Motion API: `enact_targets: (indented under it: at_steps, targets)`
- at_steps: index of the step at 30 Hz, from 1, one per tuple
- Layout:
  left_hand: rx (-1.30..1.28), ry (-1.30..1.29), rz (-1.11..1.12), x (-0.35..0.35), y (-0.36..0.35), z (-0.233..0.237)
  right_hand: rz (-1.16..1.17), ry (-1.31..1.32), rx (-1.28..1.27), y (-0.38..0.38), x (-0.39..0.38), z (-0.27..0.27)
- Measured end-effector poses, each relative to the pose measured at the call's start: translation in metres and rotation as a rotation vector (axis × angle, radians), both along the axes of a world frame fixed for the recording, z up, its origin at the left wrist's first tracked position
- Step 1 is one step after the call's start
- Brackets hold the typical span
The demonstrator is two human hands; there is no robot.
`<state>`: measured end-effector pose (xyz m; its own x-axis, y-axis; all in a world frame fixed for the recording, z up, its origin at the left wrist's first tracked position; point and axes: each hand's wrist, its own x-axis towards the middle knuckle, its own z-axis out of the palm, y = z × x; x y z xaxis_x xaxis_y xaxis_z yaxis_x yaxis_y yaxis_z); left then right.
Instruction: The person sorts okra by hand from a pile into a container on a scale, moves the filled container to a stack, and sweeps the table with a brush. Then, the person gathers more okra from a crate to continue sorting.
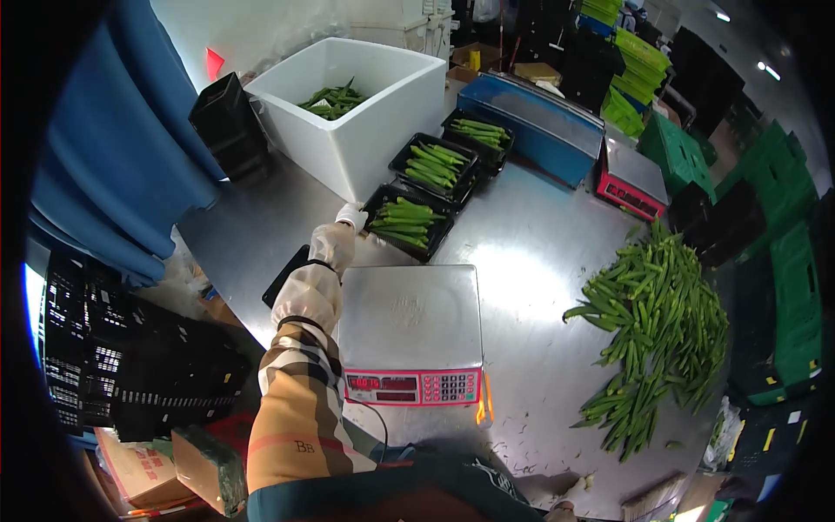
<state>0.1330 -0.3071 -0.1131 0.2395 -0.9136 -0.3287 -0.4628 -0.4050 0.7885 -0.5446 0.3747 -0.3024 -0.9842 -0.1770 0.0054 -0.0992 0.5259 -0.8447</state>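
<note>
One gloved left hand (350, 215) touches the nearest okra tray (396, 244) at its corner, on the table (531, 261); whether the fingers are closed, cannot tell.

a steel worktop (539, 261) fills the middle of the room and throws back a bright patch of overhead light. a blue curtain (122, 148) hangs along the left, with a white wall (261, 26) behind it bearing a red mark (214, 63). black crates (113, 357) are stacked low on the left, beside a cardboard box (143, 470). dark green crates (783, 287) line the right side, and brighter green ones (639, 65) are stacked at the back. ceiling lamps (765, 70) glow in the dim far corner.
</note>
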Motion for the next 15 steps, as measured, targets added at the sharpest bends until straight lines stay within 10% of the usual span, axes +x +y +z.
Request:
enact_targets:
  at_steps: [9, 15]
  targets:
    - [-0.251, -0.35, 0.13, 0.04, 0.014, -0.048, -0.033, 0.081, 0.142, -0.022, 0.037, 0.026]
    - [-0.337, -0.621, -0.031, 0.092, 0.158, -0.007, -0.025, -0.033, 0.293, -0.017, 0.03, 0.033]
